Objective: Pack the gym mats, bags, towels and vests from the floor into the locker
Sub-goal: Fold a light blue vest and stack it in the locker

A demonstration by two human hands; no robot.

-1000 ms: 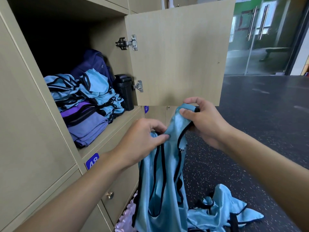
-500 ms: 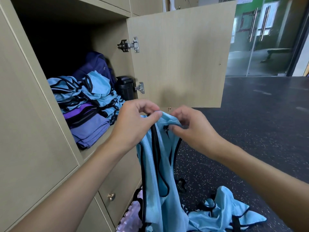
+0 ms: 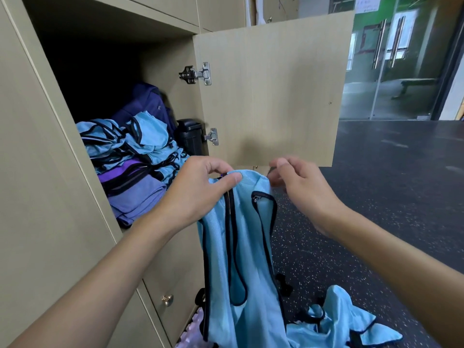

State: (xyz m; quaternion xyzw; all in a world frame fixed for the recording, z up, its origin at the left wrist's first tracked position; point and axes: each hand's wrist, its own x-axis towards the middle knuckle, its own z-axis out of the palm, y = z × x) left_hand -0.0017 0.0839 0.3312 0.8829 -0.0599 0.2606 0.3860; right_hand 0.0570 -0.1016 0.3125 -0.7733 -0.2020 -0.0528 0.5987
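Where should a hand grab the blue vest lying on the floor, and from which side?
Pinch the raised fold at the top of the floor vest, coming from above and from the right. That peak stands up off the dark floor, while the rest lies flat and crumpled. The held vest hangs on its left, in the way.

locker (image 3: 113, 28) set at left, door (image 3: 271, 96) swung open to its right | inside: piled vests (image 3: 130, 144) laid on folded towels (image 3: 135, 197), bag (image 3: 148, 101) behind, box (image 3: 189, 136) at right | near centre: hanging vest (image 3: 241, 259) held at its top between left hand (image 3: 198, 194) and right hand (image 3: 301, 192) | near right: loose vest (image 3: 344, 322) left on floor (image 3: 376, 197)
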